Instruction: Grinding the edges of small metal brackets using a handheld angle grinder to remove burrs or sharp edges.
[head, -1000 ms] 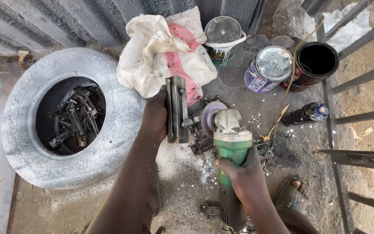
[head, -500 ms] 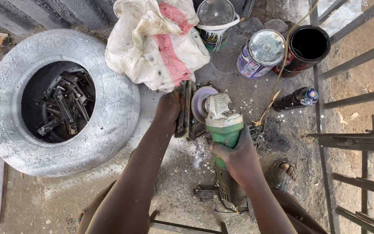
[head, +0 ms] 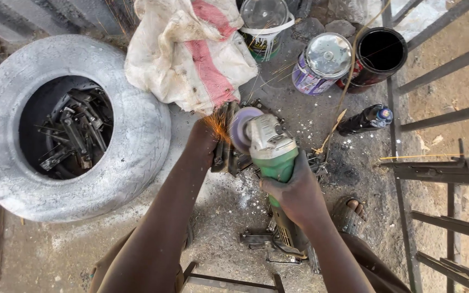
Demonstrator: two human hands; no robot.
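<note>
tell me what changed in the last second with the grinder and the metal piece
The grinder in the right hand has closed on the metal piece held by the left hand; its disc now meets the metal and orange sparks fly, where before there were none. Both grips are unchanged. The tyre, sack and paint cans stayed put.

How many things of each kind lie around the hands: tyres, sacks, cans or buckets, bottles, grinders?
Tyre: 1
Sack: 1
Cans or buckets: 3 (white bucket, purple can, black can)
Bottle: 1
Grinder: 1
Total: 7
</note>
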